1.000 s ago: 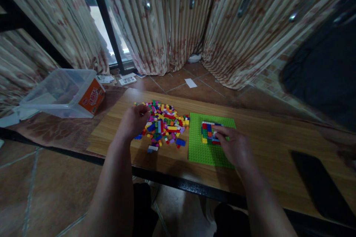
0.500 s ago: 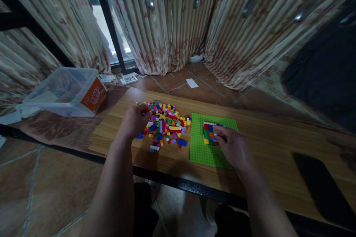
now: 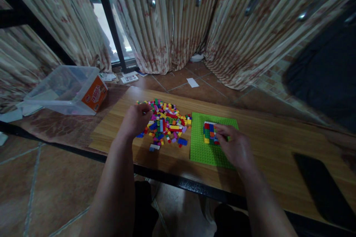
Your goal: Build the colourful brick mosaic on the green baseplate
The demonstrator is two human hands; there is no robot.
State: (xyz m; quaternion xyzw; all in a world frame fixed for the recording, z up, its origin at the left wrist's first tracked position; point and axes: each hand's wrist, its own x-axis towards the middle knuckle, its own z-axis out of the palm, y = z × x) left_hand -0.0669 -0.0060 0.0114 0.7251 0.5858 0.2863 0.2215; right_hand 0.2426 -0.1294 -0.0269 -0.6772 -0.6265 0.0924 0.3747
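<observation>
My left hand (image 3: 137,119) is over the left side of a loose pile of coloured toy bricks (image 3: 169,121). Its fingers are pinched together, and whatever is between them is too small or hidden to make out. On a green studded baseplate (image 3: 198,151) sits a compact block of mixed red, blue, green, white and yellow bricks (image 3: 207,133). Over the right part of that block my right hand (image 3: 233,143) is closed, thumb and fingers together at the bricks. The hand covers part of the block, and I cannot make out a separate brick in its fingertips.
A clear plastic box (image 3: 66,90) with an orange label stands at the left. A dark flat object (image 3: 322,188) lies at the right of the wooden board (image 3: 267,148). Striped curtains (image 3: 178,25) hang behind, and a white paper (image 3: 192,82) lies on the tiled floor.
The view has shifted slightly. My right hand's fingertips have moved a little on the brick block; my left hand stays over the pile.
</observation>
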